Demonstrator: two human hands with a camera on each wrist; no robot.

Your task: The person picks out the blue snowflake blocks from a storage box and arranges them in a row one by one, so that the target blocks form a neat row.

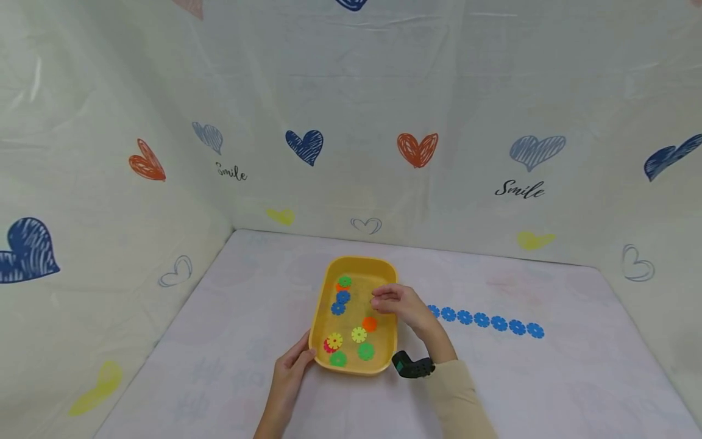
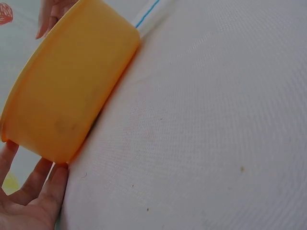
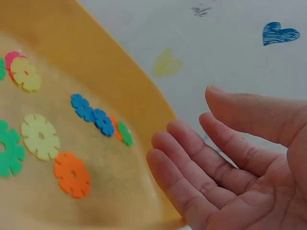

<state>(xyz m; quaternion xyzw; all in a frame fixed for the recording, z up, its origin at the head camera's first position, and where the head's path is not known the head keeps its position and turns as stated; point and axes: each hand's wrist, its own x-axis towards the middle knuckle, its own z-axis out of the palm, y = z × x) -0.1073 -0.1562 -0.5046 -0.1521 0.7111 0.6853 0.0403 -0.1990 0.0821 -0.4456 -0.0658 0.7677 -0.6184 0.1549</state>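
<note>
A yellow plastic tray (image 1: 355,266) lies on the table, holding several flower-shaped plastic discs. Two blue discs (image 3: 101,121) lie inside near an orange and a green one, and an orange disc (image 1: 370,324) sits near a pale yellow disc (image 3: 40,137). My left hand (image 1: 290,369) holds the tray's near left corner, with fingers against the outer wall in the left wrist view. Over the tray's right side hovers my right hand (image 1: 403,305); its relaxed fingers (image 3: 180,184) hold nothing.
A row of blue flower-shaped discs (image 1: 481,319) stretches across the table (image 1: 548,390) to the right of the tray; the right forearm partly covers its left end. A dark wrist device (image 1: 412,366) is on the right wrist. Behind stands a heart-printed white curtain (image 1: 362,91).
</note>
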